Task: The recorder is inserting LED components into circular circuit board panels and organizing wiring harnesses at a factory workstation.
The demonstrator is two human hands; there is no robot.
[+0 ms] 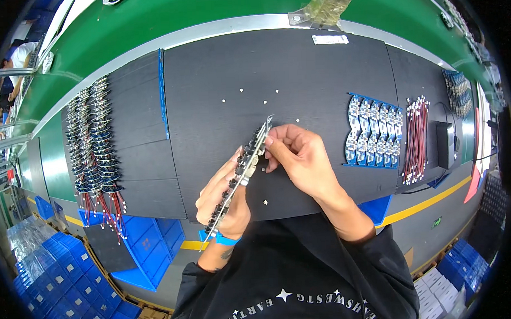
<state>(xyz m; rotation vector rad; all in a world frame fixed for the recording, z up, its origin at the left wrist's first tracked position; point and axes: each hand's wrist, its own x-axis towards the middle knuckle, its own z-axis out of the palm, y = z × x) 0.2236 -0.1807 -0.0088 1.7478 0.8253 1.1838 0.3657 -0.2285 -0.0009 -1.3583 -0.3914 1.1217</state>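
My left hand (226, 194) grips a circuit board panel (242, 174) from its left side. The panel stands on edge, tilted, with rows of small dark and white components along it. Beside its upper part, my right hand (300, 158) is closed, with thumb and fingertips pressed together against the board's face. Whatever sits between those fingertips is too small or hidden to make out. Several tiny white pieces (265, 102) lie scattered on the black mat (207, 77) around the board.
At right lies a blue circuit board panel (374, 132), beside a bundle of red wires with white connectors (416, 140) and a black box-shaped device (446, 144). Stacked boards with wires (91, 137) stand at left. A blue strip (163, 95) and a white label (330, 39) lie farther back.
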